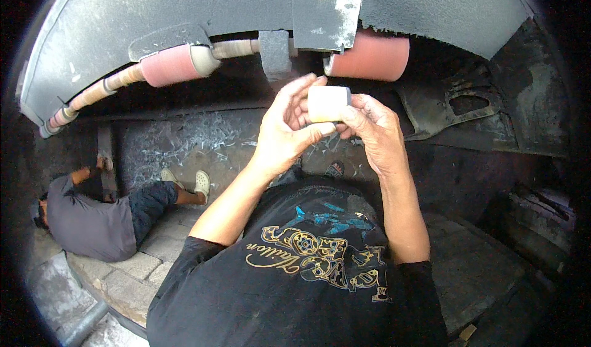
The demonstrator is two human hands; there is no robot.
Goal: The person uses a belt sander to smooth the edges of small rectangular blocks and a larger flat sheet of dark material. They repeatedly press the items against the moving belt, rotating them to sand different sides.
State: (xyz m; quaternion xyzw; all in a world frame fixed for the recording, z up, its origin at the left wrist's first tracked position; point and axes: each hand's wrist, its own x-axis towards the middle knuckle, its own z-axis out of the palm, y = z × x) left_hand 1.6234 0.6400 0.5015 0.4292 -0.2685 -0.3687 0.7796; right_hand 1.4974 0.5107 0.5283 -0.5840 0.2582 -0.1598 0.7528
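A small, pale, rounded block (327, 104), white on top with a yellowish lower edge and a dark right end, is held up in front of my chest. My right hand (375, 122) grips its right end, thumb on the near face and fingers behind. My left hand (288, 116) curls round the left side, its thumb along the lower edge and its fingers partly hidden behind the piece. Just beyond the fingertips is a reddish abrasive drum (372, 56), its surface streaked as if turning. The block appears apart from the drum.
Another pink drum (175, 65) and several smaller wheels (92, 97) sit on a shaft along a grey hood (246, 8). A grey support block (276, 54) stands between the drums. At left a person (92, 217) sits bent forward. Pale scraps (178, 141) litter the floor beyond.
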